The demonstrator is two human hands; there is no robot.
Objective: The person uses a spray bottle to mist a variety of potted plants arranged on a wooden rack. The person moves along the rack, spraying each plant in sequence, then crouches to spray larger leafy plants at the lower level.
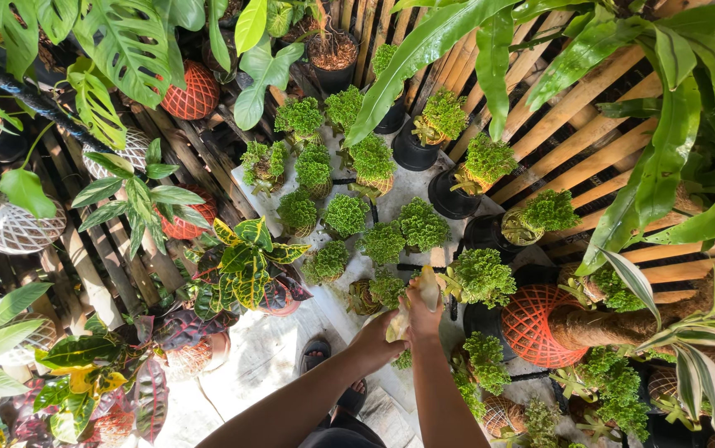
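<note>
Both my arms reach forward over a cluster of small curly green plants (346, 214) in pots and fibre balls. My right hand (424, 314) is closed on a pale yellowish dried leaf (429, 286) that sticks up from the fingers. My left hand (376, 338) is right beside it and pinches the lower pale piece (399, 325) of the same material. Just ahead of the hands sits a small curly plant (386, 288) on a brown fibre ball (363, 297).
Wooden slat racks (573, 124) run on both sides. A red net ball pot (530, 325) lies at right, another (192, 93) at upper left. A yellow-green croton (245, 261), black pots (449, 197) and big leaves overhang. My sandalled foot (316, 353) stands on pale concrete.
</note>
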